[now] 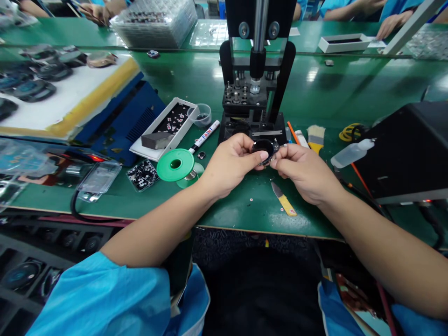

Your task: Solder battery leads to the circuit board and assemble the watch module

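A round black watch case (pixel 263 148) is held just in front of the black hand press (pixel 258 88). My left hand (pixel 233 163) grips it from the left, thumb across its face and fingers beneath. At its right edge, my right hand (pixel 303 168) is closed in a pinch. A small metal bit shows by those fingertips, but what they hold is too small to make out. Below the hands lies a small knife (pixel 284 199) with a yellow handle. The fingers hide part of the case's rim.
To the left are a solder spool (pixel 175 164), a paint marker (pixel 205 136) and a white tray of small parts (pixel 168 123). A brush (pixel 316 136), a squeeze bottle (pixel 352 153) and a black box (pixel 413 149) stand right. Co-workers' hands (pixel 390 25) show across the bench.
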A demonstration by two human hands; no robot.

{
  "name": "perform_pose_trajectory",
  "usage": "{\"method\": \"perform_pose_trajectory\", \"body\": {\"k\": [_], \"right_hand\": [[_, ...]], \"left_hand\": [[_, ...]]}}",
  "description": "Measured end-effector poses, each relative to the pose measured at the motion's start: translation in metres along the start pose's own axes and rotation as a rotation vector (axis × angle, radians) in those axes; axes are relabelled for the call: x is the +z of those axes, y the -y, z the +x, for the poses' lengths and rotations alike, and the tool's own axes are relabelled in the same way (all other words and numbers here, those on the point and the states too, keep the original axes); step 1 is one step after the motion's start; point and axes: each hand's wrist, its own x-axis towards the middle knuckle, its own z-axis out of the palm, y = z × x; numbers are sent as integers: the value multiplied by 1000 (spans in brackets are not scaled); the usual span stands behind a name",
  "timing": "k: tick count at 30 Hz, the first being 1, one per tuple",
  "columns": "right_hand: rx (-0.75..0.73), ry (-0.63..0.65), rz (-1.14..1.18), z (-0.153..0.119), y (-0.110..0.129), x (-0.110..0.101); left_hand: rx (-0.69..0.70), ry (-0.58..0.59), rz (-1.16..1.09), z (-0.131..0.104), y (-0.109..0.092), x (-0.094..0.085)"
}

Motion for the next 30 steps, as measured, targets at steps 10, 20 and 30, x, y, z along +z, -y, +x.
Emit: {"method": "perform_pose_trajectory", "body": {"k": [10, 20, 30], "right_hand": [[12, -10, 10, -1, 1, 0], [-13, 13, 25, 0, 0, 0], [-17, -2, -2, 1, 1, 0]], "left_hand": [[0, 1, -7, 0, -1, 0], [-8, 4, -1, 0, -2, -1], [6, 18, -4, 1, 0, -1]]}}
